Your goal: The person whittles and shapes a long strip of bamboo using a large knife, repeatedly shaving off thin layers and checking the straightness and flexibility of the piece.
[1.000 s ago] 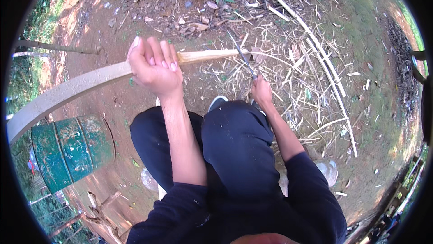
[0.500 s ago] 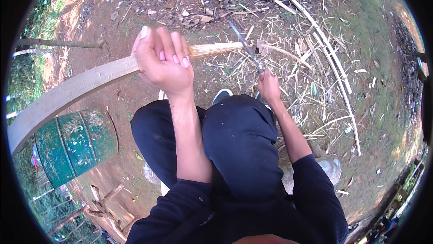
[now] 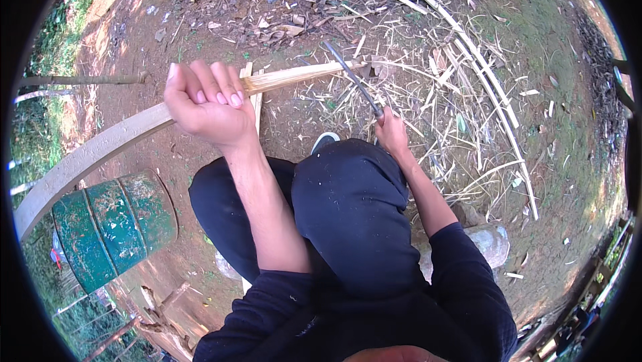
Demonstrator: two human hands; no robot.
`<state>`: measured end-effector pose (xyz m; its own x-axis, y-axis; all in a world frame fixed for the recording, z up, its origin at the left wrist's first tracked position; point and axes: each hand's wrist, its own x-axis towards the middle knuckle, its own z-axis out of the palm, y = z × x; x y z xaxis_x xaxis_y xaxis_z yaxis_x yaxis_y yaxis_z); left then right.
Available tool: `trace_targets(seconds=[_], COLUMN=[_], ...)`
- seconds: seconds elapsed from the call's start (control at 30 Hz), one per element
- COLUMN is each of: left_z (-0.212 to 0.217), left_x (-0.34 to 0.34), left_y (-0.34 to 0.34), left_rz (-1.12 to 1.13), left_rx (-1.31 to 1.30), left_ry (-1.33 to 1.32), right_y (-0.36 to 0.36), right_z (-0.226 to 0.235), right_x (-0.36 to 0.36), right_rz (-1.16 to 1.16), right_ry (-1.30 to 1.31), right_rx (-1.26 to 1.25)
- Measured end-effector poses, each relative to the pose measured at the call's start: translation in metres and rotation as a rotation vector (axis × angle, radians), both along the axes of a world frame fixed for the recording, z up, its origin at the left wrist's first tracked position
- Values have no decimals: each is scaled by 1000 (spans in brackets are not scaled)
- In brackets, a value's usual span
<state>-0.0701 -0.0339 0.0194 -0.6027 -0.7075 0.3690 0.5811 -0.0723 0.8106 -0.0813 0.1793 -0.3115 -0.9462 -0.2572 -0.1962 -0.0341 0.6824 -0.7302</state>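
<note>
My left hand [image 3: 211, 106] is wrapped round a long wooden pole [image 3: 107, 146], which runs from the left rim of the view to a pale, shaved, tapering end [image 3: 294, 76]. In my right hand [image 3: 392, 131] is the handle of a long dark-bladed knife [image 3: 353, 78]. Its blade slants up and left across the pole near the thin tip. Whether the edge touches the wood or only lies over it, I cannot tell. Pale wood shavings [image 3: 428, 88] lie thickly on the ground about the tip and the knife.
A long thin pale strip [image 3: 461, 34] curves along the ground at the right. On the left lies a worn green drum [image 3: 115, 221]. Behind my right arm is a log [image 3: 491, 245]; dry branches [image 3: 160, 322] lie at the lower left. Dry leaves [image 3: 287, 30] litter the far ground.
My left hand and the pole have shifted left and slightly nearer. The knife has moved a little left and nearer, still across the pole's thin end.
</note>
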Motion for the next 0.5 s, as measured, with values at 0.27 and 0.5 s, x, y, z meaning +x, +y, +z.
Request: trace_targets(seconds=[0.27, 0.5], left_z=[23, 20], left_x=[16, 18], left_y=[12, 18], left_rz=[-47, -96], left_rx=[-37, -9], left_ry=[13, 14], right_y=[34, 42], right_z=[-8, -8], right_x=[12, 18], right_rz=[-6, -23], right_ry=[-31, -91], right_rx=[15, 17])
